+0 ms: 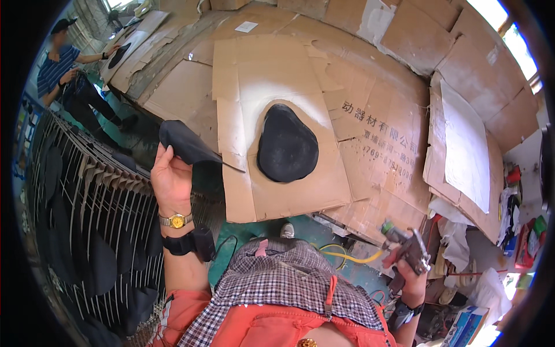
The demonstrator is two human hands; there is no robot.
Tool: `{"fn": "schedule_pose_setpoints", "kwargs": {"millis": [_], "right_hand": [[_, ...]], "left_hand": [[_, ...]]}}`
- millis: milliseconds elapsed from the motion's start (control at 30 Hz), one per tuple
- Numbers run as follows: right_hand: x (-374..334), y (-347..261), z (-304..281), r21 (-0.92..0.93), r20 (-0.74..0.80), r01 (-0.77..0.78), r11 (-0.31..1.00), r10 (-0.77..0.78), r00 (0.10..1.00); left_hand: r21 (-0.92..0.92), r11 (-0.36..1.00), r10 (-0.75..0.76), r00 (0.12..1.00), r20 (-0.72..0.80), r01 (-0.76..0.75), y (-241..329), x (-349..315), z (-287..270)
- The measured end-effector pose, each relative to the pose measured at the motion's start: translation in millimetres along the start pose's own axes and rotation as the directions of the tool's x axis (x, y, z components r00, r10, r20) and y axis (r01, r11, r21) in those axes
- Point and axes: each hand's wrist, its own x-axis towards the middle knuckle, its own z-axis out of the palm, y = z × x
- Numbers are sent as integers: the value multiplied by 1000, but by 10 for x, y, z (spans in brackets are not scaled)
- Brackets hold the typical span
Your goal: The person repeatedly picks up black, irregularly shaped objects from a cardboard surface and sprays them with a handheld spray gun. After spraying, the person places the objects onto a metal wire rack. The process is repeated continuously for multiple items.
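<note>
Black sheet piece (188, 147), thin and curved, pinched at its left end in left hand (173, 180), seen near edge-on, right tip over the edge of the cardboard (280, 202). Second black piece (287, 144), rounded, wider at the near end, lies flat on that cardboard. Spray gun (413, 248) gripped in right hand (411, 279), green part at its far-left end.

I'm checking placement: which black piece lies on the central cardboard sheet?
The pear-shaped piece; the left hand holds another up, and others are on the rack.
</note>
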Motion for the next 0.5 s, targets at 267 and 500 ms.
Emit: {"fn": "schedule_pose_setpoints", "kwargs": {"millis": [267,500], "right_hand": [[-252,23,-135,-20,-45,-53,998,52,998],[-338,53,-121,-40,102,-17,999,21,995]], "left_hand": [[-15,999,26,979,-203,-29,-3,23,-9],[-77,997,-2,992,-129,-8,-19,87,-22]]}}
